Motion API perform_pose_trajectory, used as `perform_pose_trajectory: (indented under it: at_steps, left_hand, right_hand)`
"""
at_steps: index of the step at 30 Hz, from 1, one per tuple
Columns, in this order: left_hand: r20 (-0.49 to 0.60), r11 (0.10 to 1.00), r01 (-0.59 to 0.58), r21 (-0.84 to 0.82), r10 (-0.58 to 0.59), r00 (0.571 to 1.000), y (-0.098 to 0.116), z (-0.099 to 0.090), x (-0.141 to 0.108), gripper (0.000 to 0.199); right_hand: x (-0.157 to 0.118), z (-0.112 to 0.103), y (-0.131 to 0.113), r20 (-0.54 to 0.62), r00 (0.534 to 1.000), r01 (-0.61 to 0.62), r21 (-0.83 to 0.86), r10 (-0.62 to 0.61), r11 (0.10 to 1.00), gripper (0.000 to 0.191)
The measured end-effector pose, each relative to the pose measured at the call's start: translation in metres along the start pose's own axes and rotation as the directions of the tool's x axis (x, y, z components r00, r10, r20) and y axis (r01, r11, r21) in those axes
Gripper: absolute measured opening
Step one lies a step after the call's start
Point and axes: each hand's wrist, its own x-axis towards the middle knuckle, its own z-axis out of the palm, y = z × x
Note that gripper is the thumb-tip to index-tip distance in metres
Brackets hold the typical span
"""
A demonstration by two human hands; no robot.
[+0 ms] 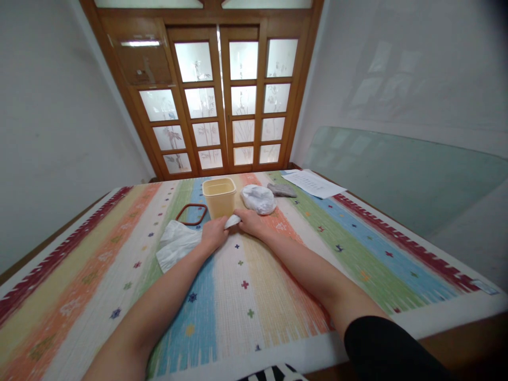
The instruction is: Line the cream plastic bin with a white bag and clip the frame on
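A white plastic bag (178,244) lies partly spread on the striped cloth, to the left of my hands. Its gathered end is pulled into a narrow strip between them. My left hand (215,233) is closed around the bag, and my right hand (250,222) grips the strip's other end. Just beyond my hands stands a pale yellow bin (220,199), upright with its top uncovered. A reddish-brown square ring (178,216) rests flat to the bin's left. On the right side of the bin sits a crumpled white bundle (259,199).
A folded grey cloth (282,190) lies behind the white bundle, with printed paper sheets (313,183) farther right. The striped tablecloth (278,296) covers the table. Wooden doors with glass panes (226,95) stand past the far edge, walls on both sides.
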Motion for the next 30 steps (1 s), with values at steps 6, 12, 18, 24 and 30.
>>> perform_pose_trajectory:
  at_steps: [6, 12, 18, 24, 30]
  left_hand:
    - [0.033, 0.999, -0.026, -0.032, 0.027, 0.999, -0.001, 0.001, 0.000, 0.020]
    - [0.048, 0.998, -0.034, -0.053, 0.036, 0.998, -0.001, 0.001, 0.000, 0.021]
    - [0.048, 0.997, -0.049, -0.065, 0.052, 0.998, -0.001, 0.002, -0.001, 0.021]
    - [0.074, 0.998, -0.039, -0.059, 0.043, 0.996, -0.001, 0.002, 0.000, 0.021]
    - [0.082, 0.997, -0.037, -0.065, 0.042, 0.996, 0.000, 0.000, -0.001, 0.022]
  right_hand:
    - [0.001, 0.003, 0.002, 0.012, 1.000, 0.011, 0.003, -0.011, 1.000, 0.018]
    - [0.002, 0.006, 0.004, 0.033, 0.999, 0.011, 0.013, -0.012, 1.000, 0.018]
    - [0.004, 0.010, 0.007, 0.039, 0.999, 0.011, 0.015, -0.011, 1.000, 0.019]
    - [0.005, 0.012, 0.008, 0.055, 0.998, 0.005, 0.008, -0.006, 1.000, 0.017]
    - [0.005, 0.011, 0.007, 0.059, 0.998, 0.013, 0.005, -0.013, 1.000, 0.018]
